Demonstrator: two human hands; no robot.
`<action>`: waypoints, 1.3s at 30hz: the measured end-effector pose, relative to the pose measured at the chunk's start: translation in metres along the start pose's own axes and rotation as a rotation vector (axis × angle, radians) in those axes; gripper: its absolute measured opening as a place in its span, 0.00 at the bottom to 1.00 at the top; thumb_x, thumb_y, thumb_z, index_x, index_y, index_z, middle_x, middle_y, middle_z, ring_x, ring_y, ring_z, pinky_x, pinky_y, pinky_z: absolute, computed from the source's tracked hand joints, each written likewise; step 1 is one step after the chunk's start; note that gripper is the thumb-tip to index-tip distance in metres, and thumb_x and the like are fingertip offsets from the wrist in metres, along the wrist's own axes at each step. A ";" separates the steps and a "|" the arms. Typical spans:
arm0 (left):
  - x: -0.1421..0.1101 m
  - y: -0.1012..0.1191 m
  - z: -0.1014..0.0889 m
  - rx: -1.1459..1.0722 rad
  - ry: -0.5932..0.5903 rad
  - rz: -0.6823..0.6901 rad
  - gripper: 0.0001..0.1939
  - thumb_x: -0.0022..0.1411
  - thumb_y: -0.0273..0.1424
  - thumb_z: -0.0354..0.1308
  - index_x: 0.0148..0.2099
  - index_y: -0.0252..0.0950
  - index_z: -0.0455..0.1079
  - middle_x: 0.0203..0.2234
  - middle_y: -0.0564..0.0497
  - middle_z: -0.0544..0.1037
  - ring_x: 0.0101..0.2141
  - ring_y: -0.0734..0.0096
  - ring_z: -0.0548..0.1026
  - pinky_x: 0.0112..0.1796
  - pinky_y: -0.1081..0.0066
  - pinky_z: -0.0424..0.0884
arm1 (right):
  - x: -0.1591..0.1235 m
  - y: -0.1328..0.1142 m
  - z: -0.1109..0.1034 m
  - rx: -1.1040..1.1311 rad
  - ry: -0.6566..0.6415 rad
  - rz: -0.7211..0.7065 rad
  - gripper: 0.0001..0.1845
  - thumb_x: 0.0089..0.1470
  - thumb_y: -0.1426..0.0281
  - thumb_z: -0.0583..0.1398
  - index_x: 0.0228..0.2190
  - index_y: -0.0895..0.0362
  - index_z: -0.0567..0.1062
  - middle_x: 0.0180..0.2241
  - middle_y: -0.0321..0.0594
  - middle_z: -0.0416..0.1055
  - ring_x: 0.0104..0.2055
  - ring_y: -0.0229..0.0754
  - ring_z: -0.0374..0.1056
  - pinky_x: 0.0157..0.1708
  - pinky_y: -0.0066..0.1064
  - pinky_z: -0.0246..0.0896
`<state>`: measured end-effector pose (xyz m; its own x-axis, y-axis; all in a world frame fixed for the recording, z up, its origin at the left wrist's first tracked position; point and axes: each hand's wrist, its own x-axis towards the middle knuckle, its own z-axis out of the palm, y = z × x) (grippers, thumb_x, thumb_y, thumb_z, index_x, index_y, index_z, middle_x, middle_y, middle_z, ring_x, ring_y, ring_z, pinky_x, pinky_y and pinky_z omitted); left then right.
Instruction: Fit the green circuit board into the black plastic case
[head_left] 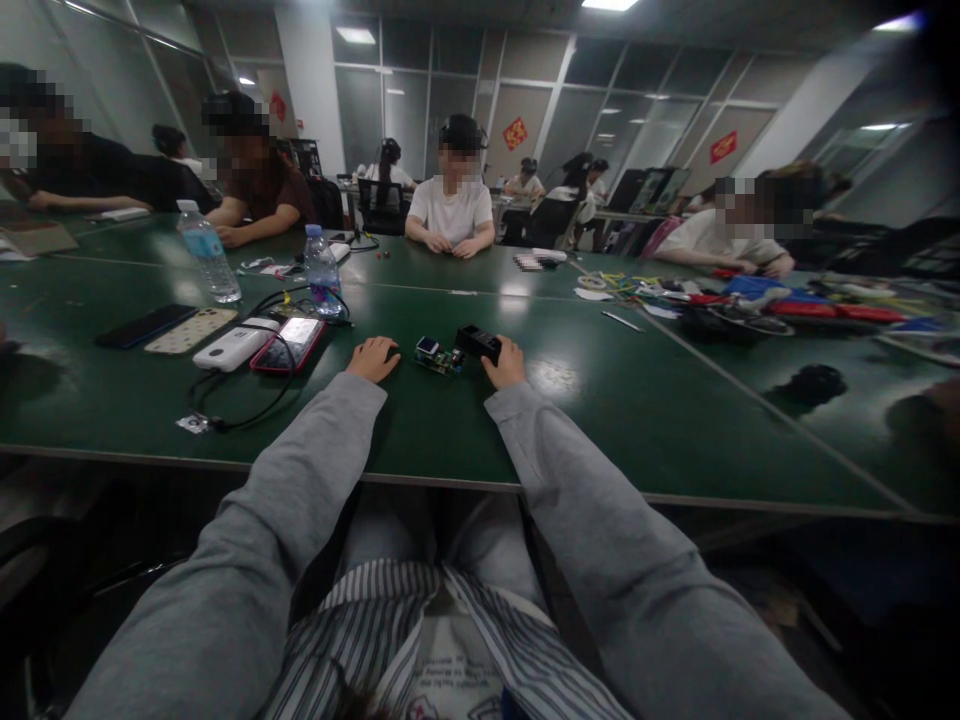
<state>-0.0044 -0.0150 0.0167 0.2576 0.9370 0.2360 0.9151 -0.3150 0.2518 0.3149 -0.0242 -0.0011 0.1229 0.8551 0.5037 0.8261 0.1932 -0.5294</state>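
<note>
My left hand (373, 360) rests on the green table with its fingers extended and nothing in it. A small green circuit board (439, 362) with a little square screen lies between my hands, just right of the left one. My right hand (507, 364) is closed on the near right end of a black rectangular case (478, 342). The case's left end sits close beside the board; whether they touch I cannot tell. What is inside the case does not show clearly.
Left of my hands are a white power bank (234, 345), a red-edged phone (289, 346), a black cable (262, 412) and two water bottles, one of them upright (322, 272). Coloured cables (750, 295) pile up at the right. A person (450, 200) sits opposite.
</note>
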 end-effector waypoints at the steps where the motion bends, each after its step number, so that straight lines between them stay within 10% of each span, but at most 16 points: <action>1: 0.000 0.000 0.000 0.001 0.001 0.000 0.18 0.71 0.39 0.49 0.59 0.43 0.66 0.61 0.46 0.68 0.61 0.55 0.63 0.59 0.51 0.60 | 0.000 0.000 0.000 -0.001 -0.002 0.003 0.32 0.51 0.70 0.60 0.57 0.61 0.63 0.52 0.57 0.66 0.55 0.60 0.63 0.57 0.58 0.59; 19: 0.001 -0.003 0.002 0.000 0.013 0.013 0.18 0.71 0.40 0.49 0.59 0.43 0.66 0.61 0.46 0.68 0.61 0.55 0.63 0.59 0.52 0.60 | 0.002 -0.009 -0.008 0.043 0.090 0.089 0.32 0.51 0.72 0.60 0.57 0.65 0.62 0.55 0.62 0.66 0.59 0.61 0.62 0.59 0.57 0.57; 29: 0.002 -0.003 0.002 0.000 0.011 0.017 0.18 0.71 0.40 0.49 0.60 0.43 0.66 0.61 0.46 0.68 0.61 0.55 0.63 0.59 0.51 0.61 | -0.018 -0.043 -0.013 0.231 0.055 -0.310 0.37 0.60 0.51 0.55 0.62 0.60 0.58 0.58 0.58 0.65 0.60 0.56 0.64 0.58 0.51 0.63; 39: 0.002 -0.004 0.003 -0.006 0.000 0.003 0.18 0.71 0.40 0.50 0.59 0.45 0.66 0.61 0.47 0.68 0.61 0.55 0.62 0.59 0.51 0.60 | -0.024 -0.049 -0.006 0.217 -0.070 -0.364 0.36 0.58 0.52 0.58 0.61 0.59 0.61 0.56 0.57 0.67 0.58 0.57 0.65 0.58 0.55 0.62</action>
<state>-0.0062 -0.0111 0.0134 0.2601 0.9360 0.2372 0.9123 -0.3187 0.2571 0.2749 -0.0570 0.0168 -0.1990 0.7414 0.6409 0.6729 0.5789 -0.4606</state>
